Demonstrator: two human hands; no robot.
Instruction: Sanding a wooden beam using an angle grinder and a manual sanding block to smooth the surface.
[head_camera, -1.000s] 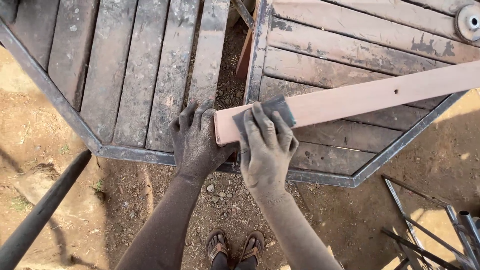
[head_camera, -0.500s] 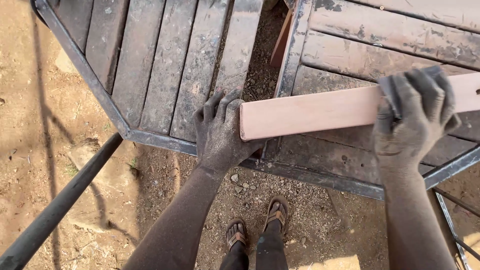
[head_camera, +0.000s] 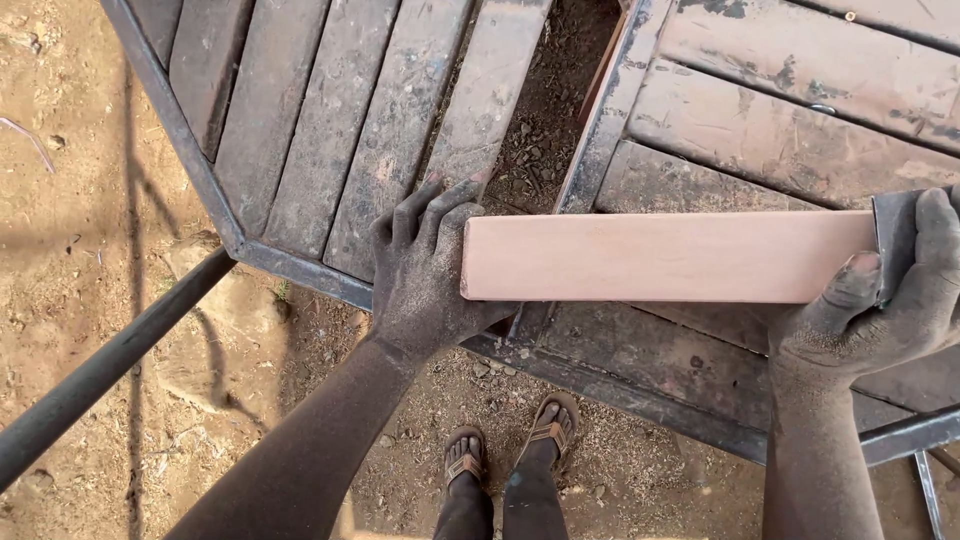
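While left hand (head_camera: 425, 265) braces it, plank (head_camera: 665, 256) lies under right grip (head_camera: 890, 290).

Left hand (head_camera: 425, 270) flat at the end of a pale wooden board (head_camera: 665, 256), right hand (head_camera: 885, 300) pressing a grey sanding pad (head_camera: 893, 235) on it, slatted metal-framed table (head_camera: 400, 130) beneath, sandalled feet (head_camera: 510, 450) on dirt

The plank (head_camera: 665, 256) is a clean, pale pinkish tan with faint lengthwise grain, while the sanding pad (head_camera: 897, 238) at its right end is dark grey. Both the left hand (head_camera: 425, 270) and the right hand (head_camera: 885, 305) are coated in grey dust, and the slatted wooden panels (head_camera: 330, 130) are weathered grey-brown with darker blotches, edged by a dull dark grey metal frame (head_camera: 180, 130). The near ground (head_camera: 80, 300) is sandy orange-brown, and the sandals (head_camera: 510, 450) are brown with lighter straps.
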